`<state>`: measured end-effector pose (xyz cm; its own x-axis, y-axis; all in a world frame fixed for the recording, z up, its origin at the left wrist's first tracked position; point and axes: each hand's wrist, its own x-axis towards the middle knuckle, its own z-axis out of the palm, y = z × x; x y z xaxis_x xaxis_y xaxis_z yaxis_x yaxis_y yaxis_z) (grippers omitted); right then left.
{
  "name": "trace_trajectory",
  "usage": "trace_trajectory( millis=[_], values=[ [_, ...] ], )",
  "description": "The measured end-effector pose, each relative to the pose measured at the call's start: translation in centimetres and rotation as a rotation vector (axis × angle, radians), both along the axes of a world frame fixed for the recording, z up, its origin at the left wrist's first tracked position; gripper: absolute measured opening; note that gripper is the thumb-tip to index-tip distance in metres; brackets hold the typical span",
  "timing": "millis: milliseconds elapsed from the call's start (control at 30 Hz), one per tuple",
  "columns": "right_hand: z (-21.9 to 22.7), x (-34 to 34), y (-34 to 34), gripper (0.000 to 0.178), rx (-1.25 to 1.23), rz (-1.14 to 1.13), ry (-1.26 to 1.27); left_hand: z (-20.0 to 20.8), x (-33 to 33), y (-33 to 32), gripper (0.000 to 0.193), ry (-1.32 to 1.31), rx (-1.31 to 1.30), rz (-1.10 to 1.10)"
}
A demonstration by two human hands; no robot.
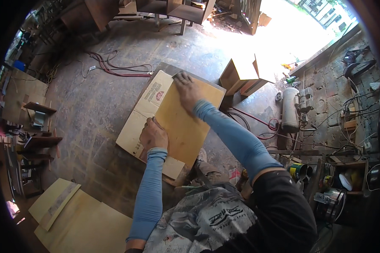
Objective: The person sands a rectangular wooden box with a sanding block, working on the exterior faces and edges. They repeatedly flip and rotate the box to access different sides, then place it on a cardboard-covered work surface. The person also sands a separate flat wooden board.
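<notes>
A flat yellow-brown wooden panel (183, 120) lies tilted on a flattened cardboard sheet (137, 116), on top of a dark-edged work surface (169, 68). My left hand (154, 135) grips the panel's left edge with bent fingers, its wrist over the cardboard. Near the panel's far corner, my right hand (187, 91) lies with fingers stretched out flat and darkened with dust. Whether anything thin sits beneath that palm is hidden. Blue sleeves cover both forearms.
Red and dark hoses (122, 72) run over the floor. Right of the work surface stand an open wooden box (236, 78) and a grey air compressor (290, 109). Loose boards (82, 223) lie at lower left. Cans (299, 170) and a wooden crate (363, 177) sit at right.
</notes>
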<state>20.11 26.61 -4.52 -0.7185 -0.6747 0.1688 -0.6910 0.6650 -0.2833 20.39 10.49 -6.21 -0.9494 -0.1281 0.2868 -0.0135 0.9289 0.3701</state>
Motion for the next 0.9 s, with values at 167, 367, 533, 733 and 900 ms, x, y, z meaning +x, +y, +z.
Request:
trace_trajectory(
  millis=[167, 367, 533, 733, 900],
  values=[
    [-0.3, -4.1, 0.6, 0.057, -0.005, 0.090, 0.029, 2.3, 0.2, -0.4, 0.033, -0.209, 0.028, 0.075],
    [1.4, -2.4, 0.3, 0.058, -0.011, 0.084, -0.020, 1.9, -0.6, 0.3, 0.032, -0.215, 0.027, 0.107],
    [-1.8, -21.4, 16.9, 0.044, 0.166, -0.490, -0.242, 2.6, -1.0, 1.5, 0.035, -0.206, 0.018, 0.119],
    [-9.6, -8.5, 27.4, 0.035, -1.068, -0.746, -0.884, 2.5, -1.4, -2.5, 0.054, -0.406, 0.110, 0.076],
    [-6.6, 5.2, 15.8, 0.023, -0.658, -0.412, -0.731, 2.5, -8.3, -1.4, 0.068, -0.592, 0.342, -0.241]
  ],
)
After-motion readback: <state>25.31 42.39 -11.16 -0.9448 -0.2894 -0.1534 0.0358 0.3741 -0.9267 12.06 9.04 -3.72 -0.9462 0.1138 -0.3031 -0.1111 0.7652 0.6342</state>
